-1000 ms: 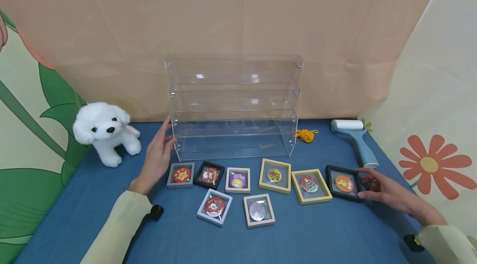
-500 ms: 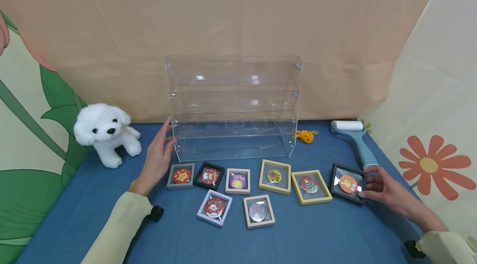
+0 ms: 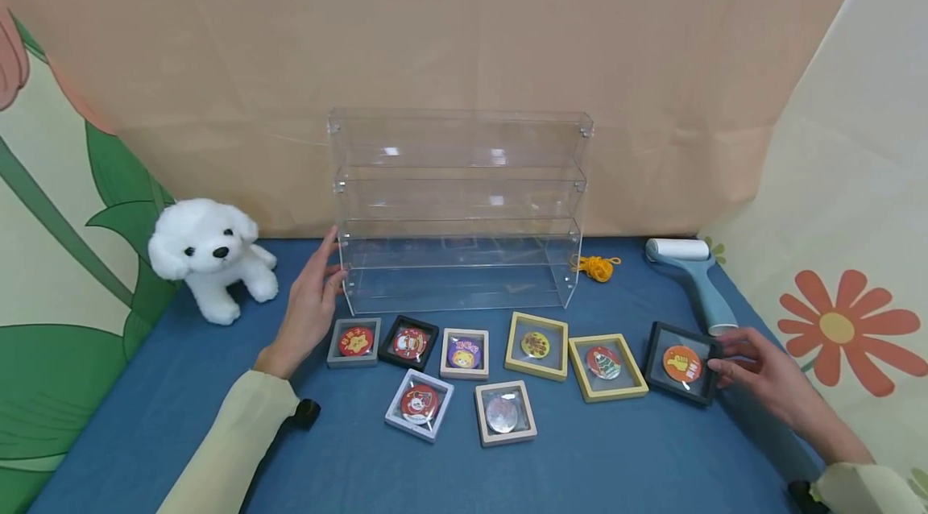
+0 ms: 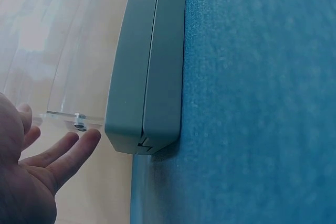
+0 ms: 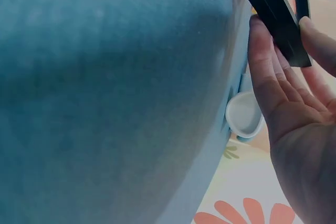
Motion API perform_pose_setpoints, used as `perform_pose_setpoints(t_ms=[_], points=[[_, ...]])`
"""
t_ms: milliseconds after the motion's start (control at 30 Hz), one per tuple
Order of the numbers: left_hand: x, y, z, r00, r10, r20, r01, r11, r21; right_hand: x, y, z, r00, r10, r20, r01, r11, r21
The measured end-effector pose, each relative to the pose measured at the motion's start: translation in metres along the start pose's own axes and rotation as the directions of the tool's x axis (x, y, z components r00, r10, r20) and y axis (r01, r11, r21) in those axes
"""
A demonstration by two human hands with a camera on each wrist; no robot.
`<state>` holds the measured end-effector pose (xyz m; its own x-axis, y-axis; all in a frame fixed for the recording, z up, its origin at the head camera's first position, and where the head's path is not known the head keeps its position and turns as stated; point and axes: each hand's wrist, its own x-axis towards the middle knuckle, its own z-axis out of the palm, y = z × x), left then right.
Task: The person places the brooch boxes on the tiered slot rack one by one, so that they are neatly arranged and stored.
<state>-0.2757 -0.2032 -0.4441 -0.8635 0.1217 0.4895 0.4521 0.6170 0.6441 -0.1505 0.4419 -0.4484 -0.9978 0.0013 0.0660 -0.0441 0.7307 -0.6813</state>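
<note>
Near the blue table's right edge, the right hand (image 3: pixel 770 387) is pinching a black frame (image 3: pixel 682 365), its one-sided hold risking slippage, the left hand (image 3: pixel 308 312) relaxing beside a clear shelf (image 3: pixel 461 288).

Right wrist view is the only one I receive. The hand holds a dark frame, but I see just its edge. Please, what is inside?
Observer: The black frame contains a round orange badge with a yellow design.
Operator: Thank you. Where is the other hand?
Observer: The left hand is beside the left end of the clear shelf; I cannot confirm contact.
Operator: And the white oval beyond the hand, what could it be?
Observer: Probably the handle end of a blue roller; the head view shows its white roll at the far end.
</note>
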Motion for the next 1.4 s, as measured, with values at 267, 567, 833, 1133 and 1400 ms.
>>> perform_pose_setpoints(t_ms=[267, 567, 833, 1133, 1400], points=[[0.000, -0.002, 0.000, 1.000, 0.000, 0.000, 0.000, 1.000, 0.003, -0.006, 0.000, 0.000, 0.999, 0.025, -0.038, -0.024, 1.000, 0.013], [0.002, -0.002, 0.001, 1.000, 0.003, -0.013, -0.003, 1.000, 0.010, -0.016, -0.005, -0.001, 0.995, 0.040, -0.089, -0.041, 0.999, -0.008], [0.001, -0.002, 0.000, 1.000, -0.007, -0.007, 0.007, 1.000, 0.003, -0.018, -0.016, -0.002, 0.989, -0.016, -0.147, 0.008, 0.999, -0.051], [0.000, -0.001, 0.000, 1.000, 0.006, -0.008, -0.006, 1.000, 0.000, -0.015, -0.029, -0.002, 0.977, -0.050, -0.207, 0.032, 0.996, -0.088], [0.000, -0.002, 0.000, 1.000, 0.012, -0.009, -0.012, 1.000, -0.005, -0.015, -0.043, -0.003, 0.964, -0.063, -0.259, 0.042, 0.995, -0.085]])
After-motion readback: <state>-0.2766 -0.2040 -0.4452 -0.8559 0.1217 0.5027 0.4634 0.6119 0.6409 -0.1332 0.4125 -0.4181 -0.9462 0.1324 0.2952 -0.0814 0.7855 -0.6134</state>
